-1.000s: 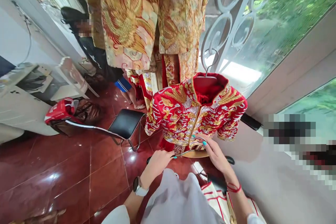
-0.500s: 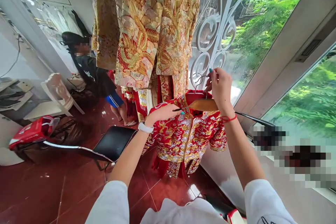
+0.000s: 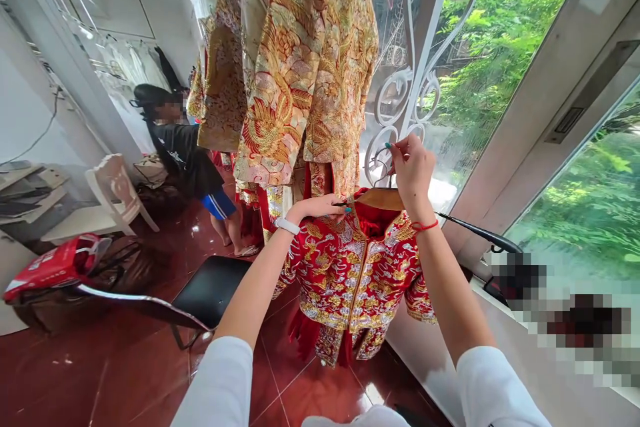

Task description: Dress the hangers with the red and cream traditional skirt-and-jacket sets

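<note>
A red jacket (image 3: 357, 273) with gold embroidery hangs in front of me on a wooden hanger (image 3: 377, 199). My right hand (image 3: 413, 170) is closed around the metal hook of that hanger, up by the white window grille (image 3: 407, 90). My left hand (image 3: 320, 207) rests on the jacket's left shoulder, fingers pinched on the hanger's end there. A gold embroidered robe (image 3: 300, 73) hangs just behind and above the red jacket.
A black chair (image 3: 210, 290) with metal legs stands at lower left on the red tiled floor. A red bag (image 3: 47, 267) lies on its frame. Another person in dark clothes (image 3: 183, 157) bends behind the robes. A white chair (image 3: 117, 190) stands further left. Large windows line the right.
My hands came up from the jacket's hem to its hanger. The right hand took the hook and the left took the shoulder. My view tilted upward.
</note>
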Available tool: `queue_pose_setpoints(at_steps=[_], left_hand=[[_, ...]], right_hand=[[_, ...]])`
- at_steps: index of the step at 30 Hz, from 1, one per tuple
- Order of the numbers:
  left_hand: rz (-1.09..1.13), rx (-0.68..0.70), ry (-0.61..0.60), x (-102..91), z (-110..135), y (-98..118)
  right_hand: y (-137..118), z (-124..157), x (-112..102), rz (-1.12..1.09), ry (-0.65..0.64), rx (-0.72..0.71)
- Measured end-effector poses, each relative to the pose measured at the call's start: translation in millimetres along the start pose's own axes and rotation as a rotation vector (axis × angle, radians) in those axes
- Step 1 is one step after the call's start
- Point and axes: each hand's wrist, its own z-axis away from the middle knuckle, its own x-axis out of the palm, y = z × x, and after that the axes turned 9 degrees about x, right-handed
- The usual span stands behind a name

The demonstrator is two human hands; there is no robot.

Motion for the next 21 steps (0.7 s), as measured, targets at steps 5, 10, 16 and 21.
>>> queue_pose_setpoints(at_steps=[5,10,16,21], left_hand=[[-0.032,-0.039,0.011,2.8,15.4,-15.9],[-0.042,-0.098,0.09,17.2,44.5,-29.8],[-0.296,-0.16,0.328,33.0,52.0,-22.7],[-0.693,-0.142,0.802,63.2,79.9,-20.3]], right_hand=[[-5.5,16.7,11.9,0.036,-0.027,0.01],[0.9,64.1,8.4,0.063,-0.172,0.073],[7.6,109.7,-24.4,0.12,-0.263,-0.035],[75.7,227.9,-110.9,0.224,0.128,0.028]])
